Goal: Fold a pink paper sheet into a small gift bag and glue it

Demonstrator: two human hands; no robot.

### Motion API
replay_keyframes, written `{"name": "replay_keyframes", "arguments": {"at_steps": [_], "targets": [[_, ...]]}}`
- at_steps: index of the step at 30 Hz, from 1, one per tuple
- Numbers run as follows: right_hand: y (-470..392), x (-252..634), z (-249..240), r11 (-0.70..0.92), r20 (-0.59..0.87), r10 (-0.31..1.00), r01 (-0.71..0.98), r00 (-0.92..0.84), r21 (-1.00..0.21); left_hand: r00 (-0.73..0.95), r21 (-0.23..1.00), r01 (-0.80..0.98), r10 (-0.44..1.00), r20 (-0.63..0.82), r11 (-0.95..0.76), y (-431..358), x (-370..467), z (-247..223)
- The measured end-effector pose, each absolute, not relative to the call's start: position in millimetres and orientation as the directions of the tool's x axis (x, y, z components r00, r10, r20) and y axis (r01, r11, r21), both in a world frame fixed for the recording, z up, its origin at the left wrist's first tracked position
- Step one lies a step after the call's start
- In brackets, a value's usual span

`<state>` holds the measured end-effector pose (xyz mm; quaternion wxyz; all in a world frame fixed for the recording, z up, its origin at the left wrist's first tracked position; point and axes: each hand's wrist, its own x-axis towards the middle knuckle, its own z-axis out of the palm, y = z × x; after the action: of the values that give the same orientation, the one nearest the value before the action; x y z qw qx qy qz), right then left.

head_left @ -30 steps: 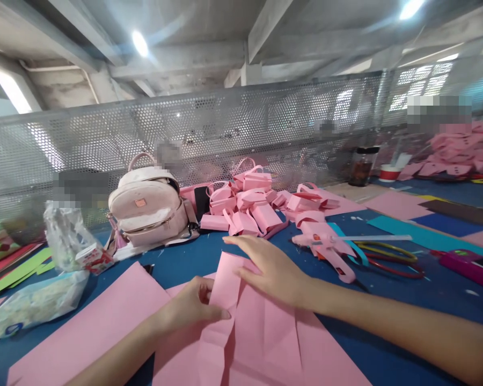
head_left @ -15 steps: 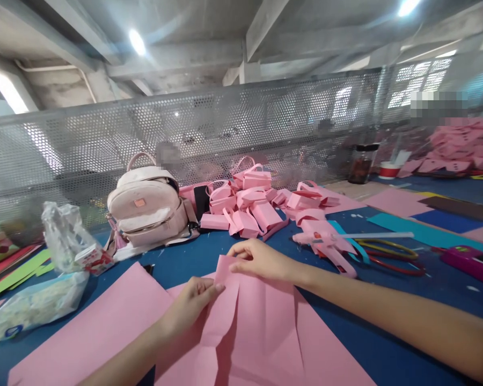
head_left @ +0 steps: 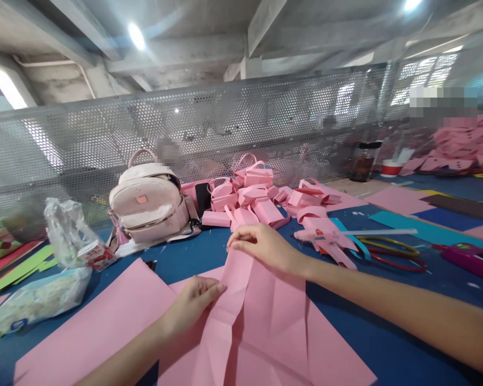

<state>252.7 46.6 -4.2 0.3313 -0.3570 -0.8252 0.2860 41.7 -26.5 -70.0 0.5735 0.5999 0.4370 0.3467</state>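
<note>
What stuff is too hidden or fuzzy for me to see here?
All in the head view:
Left hand: some fingertips, hidden by its thumb and curled fingers.
Folded pink paper: near end, cut off by the bottom edge.
Backpack: label's writing, too small.
Jar: contents, blurred.

Location: craft workshop, indicated by the blue table (head_left: 338, 316), hot glue gun (head_left: 316, 236), piled pink paper boxes (head_left: 257, 193) and concrete ceiling beams (head_left: 177, 53).

My single head view looks forward and down from close above the hands (head_left: 265, 249), at lower centre, with ceiling across the top.
</note>
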Motion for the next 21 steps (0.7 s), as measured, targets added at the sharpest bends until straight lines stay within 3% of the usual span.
{"name": "replay_keyframes", "arguments": {"at_steps": [2,4,6,8,12,21], "targets": [[37,256,-1,0.753,0.511,0.650,0.391,-0.563,-0.529,0.368,0.994,0.102,0.926,-0.082,0.048,-28,43,-69],[27,259,-2,0.903,0.609,0.428,0.344,-0.668,-0.258,0.347,0.996,0.073,0.935,-0.079,0.057,-30,44,-68],[18,262,-5,0.958,0.569,0.260,0.280,-0.781,-0.053,0.318,0.997,0.046,0.946,-0.071,0.059,-31,46,-67],[11,265,-11,0.966,0.493,0.192,0.251,-0.849,0.056,0.295,0.998,0.023,0.954,-0.063,0.059,-32,47,-64],[8,268,-25,0.957,0.423,0.179,0.258,-0.888,0.135,0.287,0.998,-0.020,0.956,-0.057,0.065,-34,50,-62],[20,261,-34,0.948,0.594,0.068,0.238,-0.801,0.212,0.350,0.995,-0.071,0.936,-0.042,0.071,-41,56,-56]]}}
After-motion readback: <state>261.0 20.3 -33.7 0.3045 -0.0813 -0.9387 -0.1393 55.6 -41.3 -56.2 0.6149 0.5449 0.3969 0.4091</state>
